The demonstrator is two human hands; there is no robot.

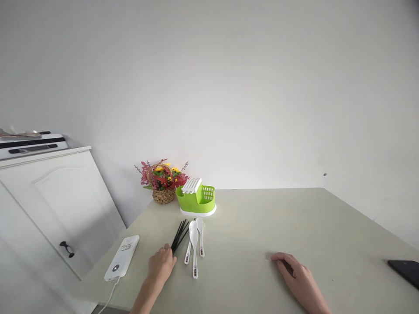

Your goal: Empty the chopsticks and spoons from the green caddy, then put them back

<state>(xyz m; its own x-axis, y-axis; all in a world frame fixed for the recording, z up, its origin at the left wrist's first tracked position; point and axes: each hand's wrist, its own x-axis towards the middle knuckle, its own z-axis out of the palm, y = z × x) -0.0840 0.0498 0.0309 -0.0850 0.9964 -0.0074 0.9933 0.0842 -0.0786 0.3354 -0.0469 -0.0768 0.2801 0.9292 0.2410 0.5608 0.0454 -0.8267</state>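
My left hand (pixel 161 265) is closed round the near ends of several black chopsticks (pixel 180 234), which fan out away from me on the table. Just right of them lie three white spoons, one in front (pixel 194 244), another at the right (pixel 200 233), and a third partly covered by the front one. Beyond the spoons stands a green and white utensil caddy (pixel 195 203) with a slotted white top piece and a lattice side. My right hand (pixel 296 274) rests on the table far to the right, loosely bent with thumb and forefinger apart, holding nothing.
A wicker basket of artificial flowers (pixel 163 194) stands left of the caddy. A white power bank (pixel 122 257) with a cable lies at the table's left edge, near a white cabinet (pixel 62 192). A black phone-like object (pixel 406 271) is at the far right.
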